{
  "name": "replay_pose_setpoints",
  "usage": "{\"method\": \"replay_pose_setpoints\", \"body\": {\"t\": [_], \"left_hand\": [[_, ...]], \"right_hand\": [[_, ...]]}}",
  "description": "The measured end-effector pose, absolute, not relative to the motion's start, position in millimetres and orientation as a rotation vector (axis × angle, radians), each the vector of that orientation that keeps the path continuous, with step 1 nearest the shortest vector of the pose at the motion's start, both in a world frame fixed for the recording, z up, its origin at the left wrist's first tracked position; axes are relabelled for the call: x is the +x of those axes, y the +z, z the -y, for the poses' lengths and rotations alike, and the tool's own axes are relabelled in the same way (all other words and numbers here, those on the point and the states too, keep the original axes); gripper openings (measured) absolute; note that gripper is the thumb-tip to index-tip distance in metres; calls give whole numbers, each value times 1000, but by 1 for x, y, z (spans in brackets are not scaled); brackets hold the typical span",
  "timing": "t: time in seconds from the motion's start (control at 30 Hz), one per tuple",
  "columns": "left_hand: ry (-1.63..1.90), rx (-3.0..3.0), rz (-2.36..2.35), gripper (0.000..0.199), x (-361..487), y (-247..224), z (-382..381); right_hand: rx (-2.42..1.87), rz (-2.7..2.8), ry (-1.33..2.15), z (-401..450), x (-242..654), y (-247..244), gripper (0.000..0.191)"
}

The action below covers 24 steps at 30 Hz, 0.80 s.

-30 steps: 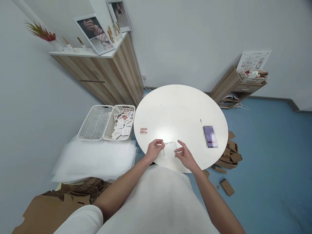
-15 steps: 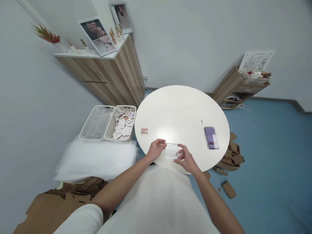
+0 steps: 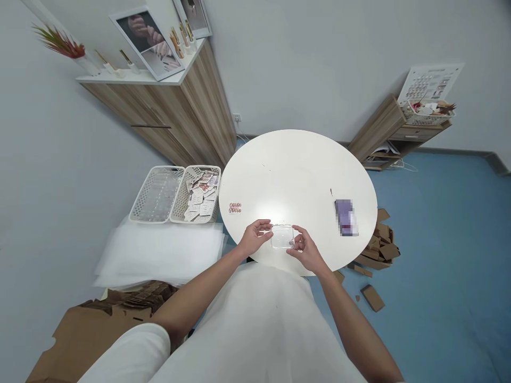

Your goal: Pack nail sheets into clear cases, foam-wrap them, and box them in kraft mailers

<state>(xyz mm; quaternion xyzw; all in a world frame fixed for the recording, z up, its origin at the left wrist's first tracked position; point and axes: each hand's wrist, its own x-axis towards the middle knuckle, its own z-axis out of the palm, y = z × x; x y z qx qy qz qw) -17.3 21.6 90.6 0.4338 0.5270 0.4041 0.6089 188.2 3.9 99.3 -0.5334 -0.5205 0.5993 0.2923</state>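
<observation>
Think of the round white table (image 3: 303, 159) as a clock, with 12 at the far side and 6 by the person's white shirt (image 3: 271, 314). The flat, see-through plastic box (image 3: 282, 237) is near 7, between two bare hands. A second ago, the right hand (image 3: 306, 252) had its pointing finger up, away from the box. Now that finger is at the box's own 1 o'clock corner and the thumb is by its 5 o'clock corner. They are spread wide, and the right hand looks to have hold of that side. The left hand (image 3: 255, 238) is at the box's 9 o'clock side, finger and thumb a little apart; I can't tell if it pinches or just touches. The box looks straighter now too, so I think it is steadier.

The table's edge at 6 is close, so there is little room that way. Toward 12 the white top goes on far, with tiny dark specks. Near the edge at 9 is a small card with reddish ovals (image 3: 235, 208). Between 3 and 4, well apart from the right hand, is a blurry purple and white thing (image 3: 344, 217). Past 9 is a white plastic basket with holes (image 3: 181, 201), full of paper cards.
</observation>
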Motion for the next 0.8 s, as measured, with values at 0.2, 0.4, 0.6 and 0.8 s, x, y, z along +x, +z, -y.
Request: {"method": "replay_pose_setpoints", "body": {"t": [0.2, 0.4, 0.6, 0.8], "left_hand": [[823, 1074, -1147, 72, -14, 97, -13], [807, 1200, -1214, 83, -11, 99, -7], [825, 1136, -1201, 85, -15, 98, -8], [816, 1168, -1197, 84, -14, 99, -7]], "right_hand": [[-1483, 1319, 1625, -4, 189, 94, 70], [-1506, 1420, 1586, -4, 188, 96, 71], [-1438, 1531, 1498, -6, 191, 102, 78], [-1311, 1582, 1544, -9, 193, 104, 69]]}}
